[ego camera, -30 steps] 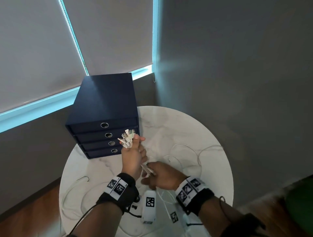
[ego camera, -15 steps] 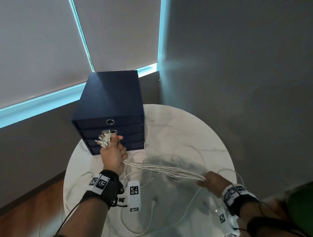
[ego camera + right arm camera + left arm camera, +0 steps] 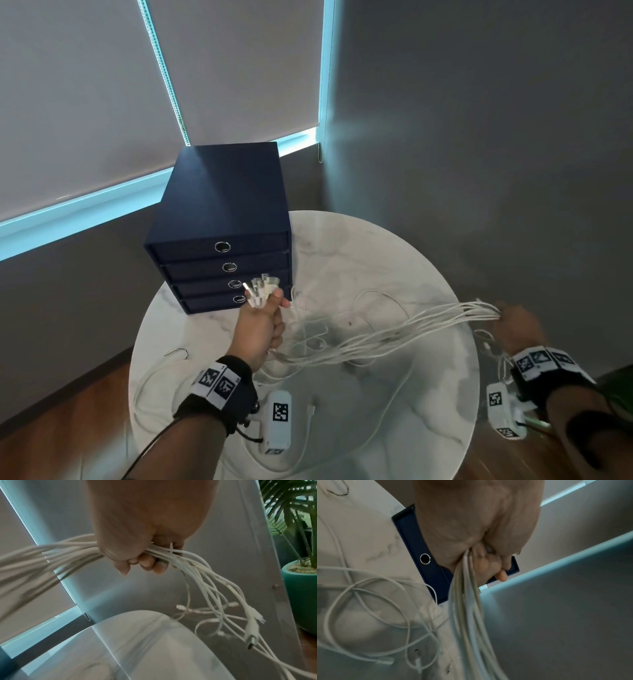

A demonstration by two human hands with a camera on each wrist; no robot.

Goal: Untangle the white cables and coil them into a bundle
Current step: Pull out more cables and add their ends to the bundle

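Observation:
Several white cables stretch in a bunch above the round marble table between my two hands. My left hand grips one end in a fist, and the plug ends stick up out of it. In the left wrist view the cables run down out of that fist. My right hand, past the table's right edge, grips the bunch further along. The right wrist view shows its curled fingers round the cables, with loose connector ends hanging beyond.
A dark blue drawer box with ring pulls stands at the table's back left, right behind my left hand. Slack cable loops lie on the marble. A potted plant stands on the floor to the right. Grey walls close the corner.
My right hand has slid along the bunch from beside the left hand out to the right past the table's edge, drawing the cables straight. The left hand kept its grip on the plug ends.

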